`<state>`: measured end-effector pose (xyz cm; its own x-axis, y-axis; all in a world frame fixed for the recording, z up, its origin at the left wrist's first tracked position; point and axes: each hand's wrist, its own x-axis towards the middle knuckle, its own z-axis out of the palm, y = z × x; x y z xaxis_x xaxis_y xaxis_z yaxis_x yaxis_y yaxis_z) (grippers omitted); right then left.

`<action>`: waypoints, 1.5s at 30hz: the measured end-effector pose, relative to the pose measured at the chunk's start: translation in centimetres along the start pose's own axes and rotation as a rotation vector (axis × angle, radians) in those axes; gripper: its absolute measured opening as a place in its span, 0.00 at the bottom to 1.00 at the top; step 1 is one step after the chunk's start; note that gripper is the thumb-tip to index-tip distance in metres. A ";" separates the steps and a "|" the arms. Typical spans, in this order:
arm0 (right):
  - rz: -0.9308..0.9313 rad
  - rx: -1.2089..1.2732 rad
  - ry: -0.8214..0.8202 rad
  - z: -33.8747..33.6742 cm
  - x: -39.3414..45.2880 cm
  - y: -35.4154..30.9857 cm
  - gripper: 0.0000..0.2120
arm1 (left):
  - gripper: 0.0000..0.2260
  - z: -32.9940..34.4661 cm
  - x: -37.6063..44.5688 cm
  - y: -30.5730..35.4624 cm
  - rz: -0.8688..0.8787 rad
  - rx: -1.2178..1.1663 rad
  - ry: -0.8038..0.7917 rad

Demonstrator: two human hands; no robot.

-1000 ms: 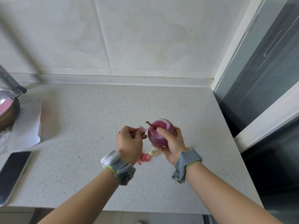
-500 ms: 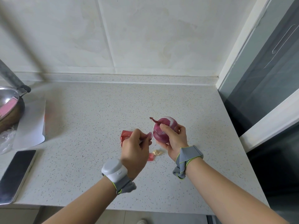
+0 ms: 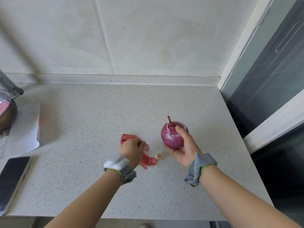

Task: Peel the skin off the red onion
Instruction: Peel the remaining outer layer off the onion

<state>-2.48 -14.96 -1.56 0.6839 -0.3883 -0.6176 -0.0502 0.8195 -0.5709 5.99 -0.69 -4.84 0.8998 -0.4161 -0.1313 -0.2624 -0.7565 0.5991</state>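
Round, glossy red onion sat right of centre, cupped in right hand, thumb on top; stem end pointed up-left, long axis near upright. Left hand was closed on papery red skin scraps on speckled stone counter, lower centre.

The speckled countertop bears red peelings, a phone, white paper and a pot

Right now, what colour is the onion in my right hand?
Purple-red with white streaks near the stem, seen in the head view: red onion, right hand.
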 end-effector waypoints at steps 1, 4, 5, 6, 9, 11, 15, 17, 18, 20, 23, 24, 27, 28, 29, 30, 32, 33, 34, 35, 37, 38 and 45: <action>0.001 -0.003 -0.018 -0.2 0.0 0.2 0.27 | 0.14 0.5 0.5 -0.5 -0.003 0.080 -0.029; -0.017 -0.042 -0.070 -0.2 -0.2 0.3 0.19 | 0.16 0.9 1.2 -1.1 -0.021 0.312 -0.116; -0.025 -0.060 -0.086 -0.2 -0.4 0.3 0.15 | 0.15 0.7 1.3 -1.1 -0.020 0.362 -0.122; -0.033 -0.078 -0.104 -0.1 -0.7 0.2 0.13 | 0.15 0.5 1.3 -0.8 -0.026 0.403 -0.114; -0.065 -0.139 -0.144 0.3 -1.3 -0.2 0.13 | 0.17 -0.2 1.4 0.8 -0.060 0.497 -0.063; -0.088 -0.182 -0.163 0.7 -1.5 -0.6 0.15 | 0.21 -1.4 1.2 2.5 -0.046 0.361 -0.029; -0.145 -0.244 -0.214 1.7 -2.0 -1.6 0.20 | 0.23 -4.4 -0.5 6.1 -0.052 -0.563 -0.342; -0.169 -0.228 -0.234 2.3 -2.1 -1.8 0.21 | 0.22 -4.9 -1.1 7.1 -0.076 -0.742 -0.461; -0.179 -0.216 -0.233 2.5 -2.1 -1.9 0.20 | 0.21 -4.8 -1.3 7.5 -0.073 -0.783 -0.443; -0.188 -0.235 -0.232 3.0 -2.3 -2.1 0.20 | 0.20 -4.8 -1.4 7.8 -0.081 -0.830 -0.347; -0.176 -0.477 -0.223 3.0 -2.4 -3.1 0.19 | 0.15 -5.2 -1.3 7.6 -0.006 -0.776 -0.257; -0.160 -0.560 -0.225 2.9 -2.5 -3.5 0.20 | 0.13 -5.5 -1.4 7.5 0.038 -0.742 -0.236; -0.088 -0.607 -0.261 2.6 -2.5 -4.2 0.20 | 0.08 -6.0 -1.4 7.2 0.172 -0.617 -0.172; -0.083 -0.600 -0.267 2.6 -2.5 -4.3 0.19 | 0.08 -6.1 -1.5 7.1 0.217 -0.542 -0.168; -0.089 -0.600 -0.266 2.7 -2.6 -4.2 0.18 | 0.09 -6.1 -1.5 7.0 0.259 -0.471 -0.159; -0.099 -0.599 -0.257 2.8 -2.6 -3.9 0.16 | 0.11 -5.9 -1.6 7.0 0.283 -0.409 -0.140; -0.121 -0.582 -0.237 2.6 -2.4 -3.3 0.14 | 0.12 -5.6 -1.7 7.0 0.294 -0.332 -0.066; -0.130 -0.570 -0.225 2.5 -2.4 -2.9 0.15 | 0.12 -5.4 -1.7 7.0 0.283 -0.282 -0.021; -0.138 -0.559 -0.213 2.5 -2.3 -2.7 0.15 | 0.11 -5.2 -1.7 7.0 0.271 -0.215 0.020; -0.149 -0.548 -0.201 2.4 -2.3 -2.4 0.15 | 0.09 -5.0 -1.6 6.9 0.251 -0.149 0.057; -0.182 -0.523 -0.174 2.4 -2.2 -1.9 0.16 | 0.08 -4.5 -1.4 6.8 0.191 -0.081 0.111; -0.196 -0.507 -0.160 2.5 -2.2 -1.7 0.16 | 0.09 -4.4 -1.4 6.9 0.163 -0.084 0.128; -0.228 -0.298 -0.107 2.8 -2.2 -0.7 0.13 | 0.11 -3.4 -1.1 6.8 -0.003 -0.371 0.309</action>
<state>-1.93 -13.44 1.72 0.7734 -0.4871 -0.4056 -0.0863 0.5530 -0.8287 4.41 -3.67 2.04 0.9766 -0.2021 0.0732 -0.1676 -0.5027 0.8481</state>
